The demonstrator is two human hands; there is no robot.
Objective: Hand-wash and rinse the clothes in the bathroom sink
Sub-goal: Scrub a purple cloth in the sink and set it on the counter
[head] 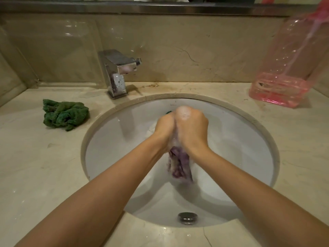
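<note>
Both hands are pressed together over the white oval sink [114, 139]. My left hand [164, 130] and my right hand [193, 129] grip a soapy purple cloth [179, 164] between them. Its loose end hangs down below my wrists into the basin. White suds cover the knuckles of my right hand. A small bit of dark green fabric [168, 112] shows just behind my left hand. A crumpled green cloth [65, 114] lies on the counter to the left of the sink.
A chrome faucet [118, 72] stands at the back left of the sink. A pink transparent plastic bottle [288, 63] stands on the counter at the back right. The drain stopper [187, 217] sits at the near side of the basin. Beige marble counter [44, 166] surrounds the sink.
</note>
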